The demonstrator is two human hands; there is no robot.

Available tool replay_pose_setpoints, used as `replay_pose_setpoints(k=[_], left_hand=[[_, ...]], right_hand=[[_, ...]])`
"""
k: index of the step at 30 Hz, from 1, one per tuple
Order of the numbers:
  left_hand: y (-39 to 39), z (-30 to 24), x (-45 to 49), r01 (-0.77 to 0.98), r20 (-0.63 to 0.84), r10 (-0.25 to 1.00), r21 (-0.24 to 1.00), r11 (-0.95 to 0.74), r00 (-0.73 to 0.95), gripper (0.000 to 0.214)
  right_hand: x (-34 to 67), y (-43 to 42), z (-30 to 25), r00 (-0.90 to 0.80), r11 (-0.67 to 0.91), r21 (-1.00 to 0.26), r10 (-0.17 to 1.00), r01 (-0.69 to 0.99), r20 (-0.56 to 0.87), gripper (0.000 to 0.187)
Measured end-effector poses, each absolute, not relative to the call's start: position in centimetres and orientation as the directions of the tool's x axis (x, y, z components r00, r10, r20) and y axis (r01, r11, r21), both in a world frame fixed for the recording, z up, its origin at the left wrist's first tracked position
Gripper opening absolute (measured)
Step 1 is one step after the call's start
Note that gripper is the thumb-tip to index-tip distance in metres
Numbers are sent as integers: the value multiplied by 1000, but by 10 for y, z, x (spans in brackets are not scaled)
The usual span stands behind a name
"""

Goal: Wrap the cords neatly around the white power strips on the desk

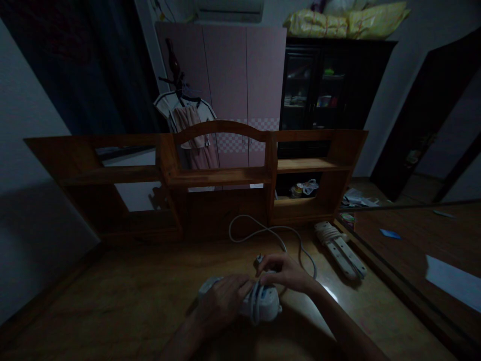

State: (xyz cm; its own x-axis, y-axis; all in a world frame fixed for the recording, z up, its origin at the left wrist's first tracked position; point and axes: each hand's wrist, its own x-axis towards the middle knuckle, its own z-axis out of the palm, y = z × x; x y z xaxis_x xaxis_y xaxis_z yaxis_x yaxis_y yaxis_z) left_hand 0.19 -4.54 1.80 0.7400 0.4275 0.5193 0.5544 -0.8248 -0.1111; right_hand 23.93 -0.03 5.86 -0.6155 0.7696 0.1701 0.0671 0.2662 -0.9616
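Observation:
A white power strip [268,307] lies low in front of me on the wooden surface. Its cord [256,308] is looped around the strip's body. My left hand [227,298] is wrapped over the strip's left part, fingers closed on it. Beside it, my right hand [283,272] pinches the cord at the top of the strip. What looks like the plug [259,258] shows just beyond my right fingers. A loose length of the cord [270,228] curves away across the surface.
To the right lies another power strip [343,255], wound with its own cord. A wooden shelf unit [221,176] stands along the far edge of the wooden surface [150,286]. Papers [451,281] lie farther right. A pink wardrobe [225,75] and a dark cabinet [349,90] stand behind.

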Motion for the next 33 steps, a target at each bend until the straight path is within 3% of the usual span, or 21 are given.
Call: replay_pose_setpoints(k=[5,8,14,17,20,26,29,33], left_hand=[[-50,10,-4,558,615,355,-170,-812,704,38],[-50,6,-9,566,634,343,-184,-804,693,40],[-45,5,-16,610,693,369,-129,-782,619,52],[-39,8,-19,696,675,485,-59,-716,556,55],[-32,8,-22,786,666,592,13,-619,455,60],[-24,6,-25,833,661,652,71,-548,372,60],[-23,6,-25,864,686,654,73,-498,319,59],[-23,9,-24,913,700,670,64,-403,247,59]], right_hand=[[245,9,46,-661,153,-987,746,55,79,31],[242,13,34,-646,163,-979,762,119,49,35],[222,12,16,-594,269,-956,791,119,149,46],[217,9,15,-508,336,-925,836,179,206,46],[214,2,18,-424,443,-830,860,340,285,44],[204,-13,20,-407,525,-529,851,667,333,30],[199,-16,18,-415,540,-398,835,741,361,36],[194,-18,14,-419,532,-316,833,786,360,45]])
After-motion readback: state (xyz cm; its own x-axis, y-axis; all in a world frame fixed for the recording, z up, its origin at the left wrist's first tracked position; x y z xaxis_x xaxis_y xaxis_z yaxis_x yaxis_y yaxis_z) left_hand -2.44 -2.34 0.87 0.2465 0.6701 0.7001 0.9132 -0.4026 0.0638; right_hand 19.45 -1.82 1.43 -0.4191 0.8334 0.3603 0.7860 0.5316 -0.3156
